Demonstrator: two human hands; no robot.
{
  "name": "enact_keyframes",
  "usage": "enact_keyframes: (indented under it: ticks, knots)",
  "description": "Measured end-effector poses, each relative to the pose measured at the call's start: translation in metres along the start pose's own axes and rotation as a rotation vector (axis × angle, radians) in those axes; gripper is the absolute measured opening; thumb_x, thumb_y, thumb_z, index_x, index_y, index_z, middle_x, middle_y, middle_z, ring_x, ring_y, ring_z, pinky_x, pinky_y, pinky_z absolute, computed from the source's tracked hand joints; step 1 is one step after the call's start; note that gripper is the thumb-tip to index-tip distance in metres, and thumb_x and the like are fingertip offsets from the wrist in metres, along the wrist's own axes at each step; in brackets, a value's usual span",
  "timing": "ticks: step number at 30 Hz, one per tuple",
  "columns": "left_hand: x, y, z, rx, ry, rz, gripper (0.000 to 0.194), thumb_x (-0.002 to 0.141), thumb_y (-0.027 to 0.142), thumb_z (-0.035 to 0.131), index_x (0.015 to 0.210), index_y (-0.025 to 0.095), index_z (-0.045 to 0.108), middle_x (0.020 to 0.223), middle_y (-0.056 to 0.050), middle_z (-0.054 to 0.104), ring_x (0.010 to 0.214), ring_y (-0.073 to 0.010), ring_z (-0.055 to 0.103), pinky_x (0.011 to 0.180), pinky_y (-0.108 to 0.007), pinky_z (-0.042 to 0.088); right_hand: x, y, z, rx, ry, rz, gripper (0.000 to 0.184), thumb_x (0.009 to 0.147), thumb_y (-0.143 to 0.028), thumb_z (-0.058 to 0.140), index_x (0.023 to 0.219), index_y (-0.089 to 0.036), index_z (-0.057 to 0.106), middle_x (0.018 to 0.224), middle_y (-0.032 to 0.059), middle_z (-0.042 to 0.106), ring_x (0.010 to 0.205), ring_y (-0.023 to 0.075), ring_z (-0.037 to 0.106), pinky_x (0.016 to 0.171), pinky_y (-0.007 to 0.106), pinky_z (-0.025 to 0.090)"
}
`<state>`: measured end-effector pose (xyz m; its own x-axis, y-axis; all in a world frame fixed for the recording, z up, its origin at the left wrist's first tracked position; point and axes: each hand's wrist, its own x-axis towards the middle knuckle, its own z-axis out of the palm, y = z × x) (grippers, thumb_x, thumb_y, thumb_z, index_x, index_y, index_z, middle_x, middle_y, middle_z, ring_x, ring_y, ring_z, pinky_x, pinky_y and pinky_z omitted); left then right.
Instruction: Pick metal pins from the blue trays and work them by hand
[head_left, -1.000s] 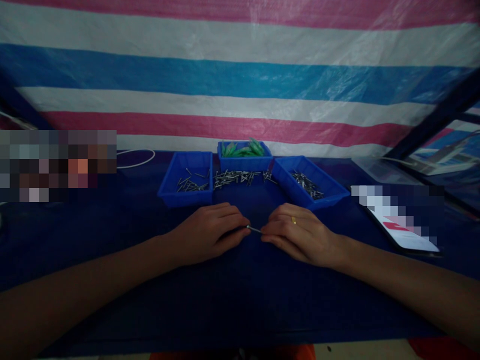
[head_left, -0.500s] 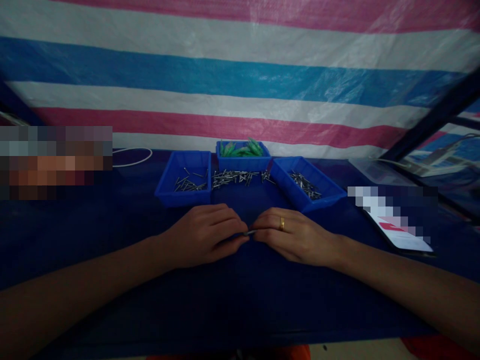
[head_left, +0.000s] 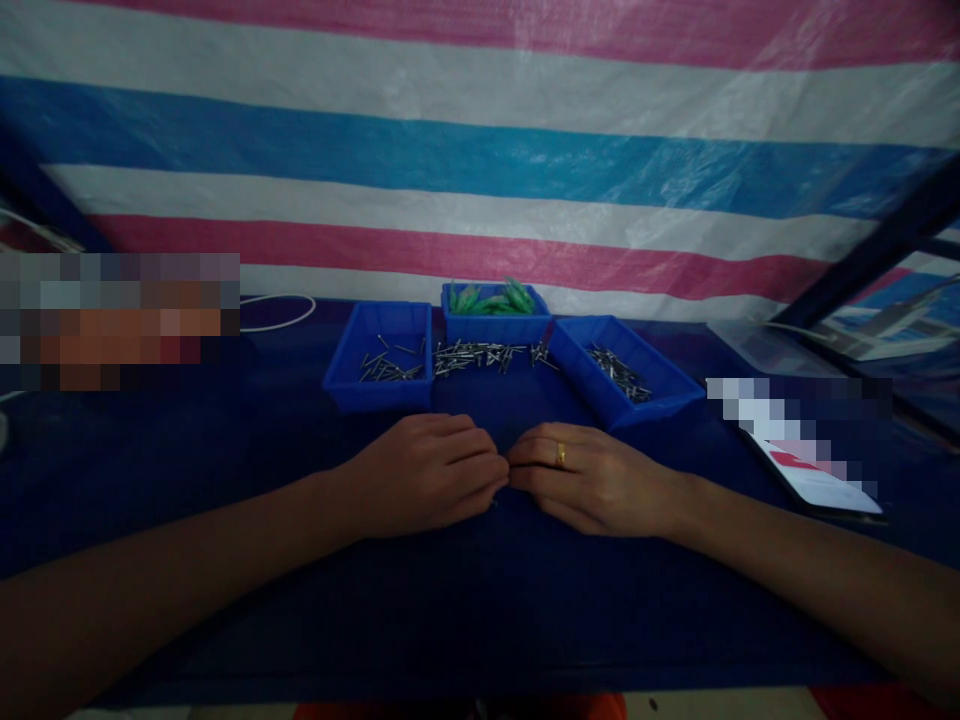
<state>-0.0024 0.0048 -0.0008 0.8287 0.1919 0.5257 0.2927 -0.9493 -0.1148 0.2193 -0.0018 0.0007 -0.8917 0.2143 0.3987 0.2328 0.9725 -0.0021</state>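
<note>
My left hand (head_left: 431, 475) is closed, its fingertips pressed together above the dark blue table. My right hand (head_left: 589, 478), with a gold ring, is also closed, and its fingertips meet those of the left. A tiny dark tip (head_left: 493, 503) shows just below the left fingertips, probably the end of a thin metal pin. The rest of it is hidden by the fingers, and what the right fingers grip cannot be seen. Beyond the hands, a loose row of thin metal pins (head_left: 480, 354) lies on the table (head_left: 480, 600).
A left blue bin (head_left: 341, 375) and a right blue bin (head_left: 671, 385) contain metal pins. A back blue bin (head_left: 495, 328) holds green pieces (head_left: 516, 296). On the right lies a phone-like device (head_left: 832, 480). A white cable (head_left: 300, 318) loops at left; striped sheeting (head_left: 480, 160) hangs behind.
The thin metal piece that showed between both hands' fingertips is now almost wholly covered. The fingertips have come together, and the view has shifted slightly.
</note>
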Motion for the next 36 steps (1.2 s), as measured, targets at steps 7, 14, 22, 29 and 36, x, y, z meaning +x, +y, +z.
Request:
enact_keyframes:
  ticks: [7, 14, 22, 29, 36]
  knots:
    - [-0.002, 0.001, -0.007, -0.048, -0.173, 0.039, 0.029, 0.088, 0.041, 0.045, 0.08, 0.016, 0.058, 0.072, -0.003, 0.059, 0.067, -0.0149, 0.052, 0.059, -0.029, 0.042, -0.002, 0.0, 0.001, 0.009, -0.057, 0.104, 0.022, 0.089, -0.013, 0.041, 0.1, -0.008, 0.06, 0.092, 0.0104, 0.064, 0.089, 0.0186, 0.056, 0.081, 0.034, 0.05]
    - [-0.002, 0.003, -0.008, 0.003, -0.276, 0.133, 0.027, 0.086, 0.041, 0.05, 0.072, 0.019, 0.051, 0.065, 0.0, 0.054, 0.058, -0.0139, 0.048, 0.052, -0.03, 0.034, 0.0, 0.001, 0.0, 0.042, -0.077, 0.119, 0.023, 0.09, -0.014, 0.04, 0.1, -0.008, 0.06, 0.095, 0.0113, 0.062, 0.091, 0.0187, 0.055, 0.083, 0.034, 0.049]
    - [-0.007, -0.007, -0.002, 0.038, -0.259, 0.094, 0.032, 0.091, 0.041, 0.044, 0.068, 0.018, 0.049, 0.061, 0.002, 0.054, 0.056, -0.0124, 0.048, 0.052, -0.028, 0.034, 0.0, -0.001, -0.001, 0.046, -0.098, 0.138, 0.024, 0.09, -0.014, 0.04, 0.102, -0.009, 0.06, 0.097, 0.0108, 0.062, 0.092, 0.0184, 0.055, 0.083, 0.034, 0.049]
    - [-0.005, -0.011, -0.004, 0.032, -0.262, 0.082, 0.03, 0.092, 0.036, 0.043, 0.07, 0.018, 0.051, 0.067, 0.001, 0.054, 0.059, -0.0117, 0.048, 0.054, -0.027, 0.036, 0.0, 0.0, -0.001, 0.065, -0.119, 0.153, 0.023, 0.09, -0.014, 0.04, 0.101, -0.008, 0.06, 0.096, 0.0109, 0.061, 0.092, 0.0182, 0.054, 0.083, 0.034, 0.048]
    - [-0.003, -0.008, -0.016, -0.094, -0.365, 0.057, 0.008, 0.082, 0.024, 0.049, 0.08, 0.018, 0.055, 0.073, -0.001, 0.053, 0.065, -0.0139, 0.048, 0.057, -0.029, 0.039, 0.0, 0.0, -0.001, 0.064, -0.105, 0.153, 0.023, 0.09, -0.015, 0.04, 0.102, -0.01, 0.06, 0.097, 0.011, 0.061, 0.091, 0.0184, 0.055, 0.082, 0.034, 0.048]
